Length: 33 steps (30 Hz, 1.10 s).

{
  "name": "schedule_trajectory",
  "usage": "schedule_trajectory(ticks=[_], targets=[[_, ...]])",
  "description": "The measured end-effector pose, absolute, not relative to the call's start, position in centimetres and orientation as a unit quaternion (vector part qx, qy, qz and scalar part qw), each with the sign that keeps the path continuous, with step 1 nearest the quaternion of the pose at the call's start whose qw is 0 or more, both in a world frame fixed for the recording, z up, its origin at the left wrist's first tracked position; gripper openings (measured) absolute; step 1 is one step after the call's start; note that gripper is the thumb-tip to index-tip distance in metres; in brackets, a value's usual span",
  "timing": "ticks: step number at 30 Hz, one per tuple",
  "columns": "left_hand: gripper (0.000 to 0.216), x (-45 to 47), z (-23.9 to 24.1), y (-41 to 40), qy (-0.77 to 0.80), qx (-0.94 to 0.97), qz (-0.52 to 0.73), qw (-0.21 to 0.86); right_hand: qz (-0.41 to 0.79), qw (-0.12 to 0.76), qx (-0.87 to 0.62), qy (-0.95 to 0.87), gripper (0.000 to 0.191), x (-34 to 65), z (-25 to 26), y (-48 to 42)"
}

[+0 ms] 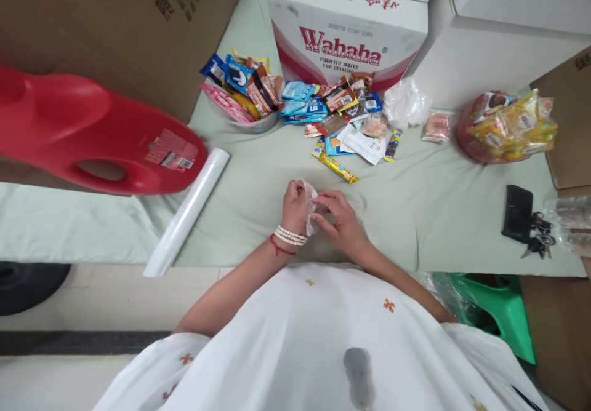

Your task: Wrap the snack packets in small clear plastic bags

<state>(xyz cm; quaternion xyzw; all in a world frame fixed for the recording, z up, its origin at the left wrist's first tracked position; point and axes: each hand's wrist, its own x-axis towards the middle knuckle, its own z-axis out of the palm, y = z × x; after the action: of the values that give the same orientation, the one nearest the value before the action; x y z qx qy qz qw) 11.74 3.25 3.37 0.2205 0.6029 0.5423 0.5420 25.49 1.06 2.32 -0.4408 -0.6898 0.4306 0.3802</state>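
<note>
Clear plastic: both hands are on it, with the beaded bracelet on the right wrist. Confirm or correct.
Wrong wrist: the head view shows the beaded bracelet on the left one. The left hand and right hand are on the clear plastic, as stated.

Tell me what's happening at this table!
A person's left hand is holding some thin clear plastic, and the fingers of the right hand are up against it. Beyond the hands, loose wrapped snacks lie in a pile. A bowl full of more snacks stands left of the pile, and a round red container holding yellow packets stands to the right.
</note>
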Motion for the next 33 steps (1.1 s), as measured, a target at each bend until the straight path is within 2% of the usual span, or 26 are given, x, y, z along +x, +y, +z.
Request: schedule_trajectory(ticks=[2,5,10,14,17,19,21,23,24,28,30,33], targets=[[0.024,11.7,3.0,3.3,0.610,0.211,0.546,0.535,0.374,0.383,-0.454,-0.712,0.020,24.9,2.0,0.9],[0.022,11.6,2.4,3.4,0.601,0.203,0.555,0.539,0.334,0.389,-0.462,-0.723,0.015,25.5,2.2,1.0],[0.026,9.6,1.5,3.6,0.582,0.200,0.568,0.546,0.401,0.434,-0.531,-0.608,0.014,29.7,3.3,1.0],[0.031,7.1,1.8,2.6,0.569,0.297,0.524,0.560,0.466,0.485,-0.627,-0.393,0.028,34.3,3.2,1.5],[0.039,6.6,2.7,1.5,0.523,0.295,0.460,0.655,0.477,0.465,-0.656,-0.356,0.034,36.6,3.1,1.9],[0.046,6.8,3.3,1.1,0.504,0.255,0.416,0.713,0.411,0.437,-0.690,-0.404,0.033,37.3,3.4,2.0],[0.050,7.2,3.6,1.1,0.516,0.224,0.403,0.722,0.259,0.425,-0.718,-0.486,0.029,37.2,4.2,1.9],[0.051,7.5,3.6,1.4,0.538,0.211,0.408,0.707,0.127,0.416,-0.684,-0.585,0.022,36.4,5.0,1.7],[0.051,7.7,3.5,1.5,0.545,0.209,0.408,0.702,0.104,0.406,-0.639,-0.645,0.018,35.8,5.2,1.6],[0.051,7.9,3.4,1.9,0.552,0.214,0.396,0.702,0.156,0.302,-0.431,-0.836,0.018,32.2,4.5,2.0],[0.053,7.8,3.5,1.8,0.546,0.211,0.409,0.700,0.181,0.265,-0.408,-0.855,0.019,30.6,3.4,2.4],[0.056,7.3,4.0,1.5,0.522,0.195,0.445,0.701,0.260,0.268,-0.423,-0.826,0.025,29.2,2.2,2.7]])
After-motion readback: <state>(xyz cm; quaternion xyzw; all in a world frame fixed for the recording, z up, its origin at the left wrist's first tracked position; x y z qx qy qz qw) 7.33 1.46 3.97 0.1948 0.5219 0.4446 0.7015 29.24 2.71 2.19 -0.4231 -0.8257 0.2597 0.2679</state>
